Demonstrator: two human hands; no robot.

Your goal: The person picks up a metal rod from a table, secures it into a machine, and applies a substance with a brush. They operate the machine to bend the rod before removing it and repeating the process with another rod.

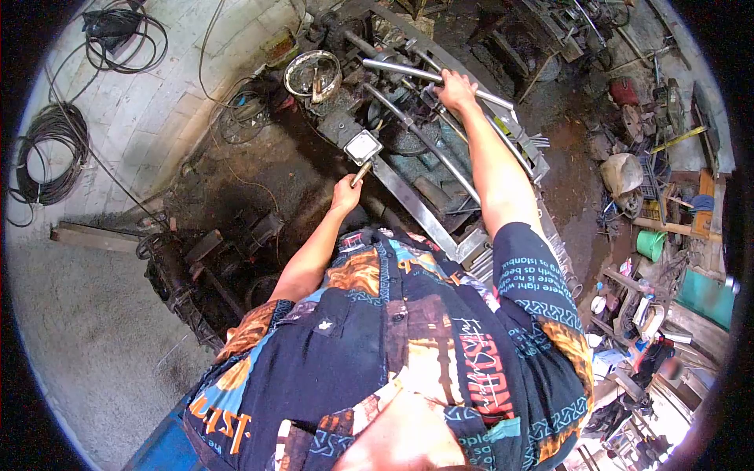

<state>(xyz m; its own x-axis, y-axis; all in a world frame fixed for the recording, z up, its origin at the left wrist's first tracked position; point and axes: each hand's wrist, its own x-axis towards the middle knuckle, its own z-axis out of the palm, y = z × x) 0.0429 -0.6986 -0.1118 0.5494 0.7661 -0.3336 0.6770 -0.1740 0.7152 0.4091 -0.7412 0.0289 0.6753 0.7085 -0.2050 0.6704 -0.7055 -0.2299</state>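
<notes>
My left hand (344, 195) is closed around a short pale handle (361, 173). The handle's far end reaches the edge of a square, white-topped piece (364, 147) on the corner of a metal machine frame (412, 204). Farther forward, my right hand (458, 93) is wrapped over a long shiny metal bar (408, 71), which lies slantwise across the machine. Another metal rod (424, 135) runs lengthwise through the frame below that hand. A round pan (312, 76) with a stick-like tool in it stands ahead of my left hand.
Coiled black cable (51, 153) hangs on the pale wall at left. Dark machinery (184, 282) stands left of my body. On the right lie a green bucket (649, 245), a pale container (620, 173) and scattered scrap. The floor looks dark and stained.
</notes>
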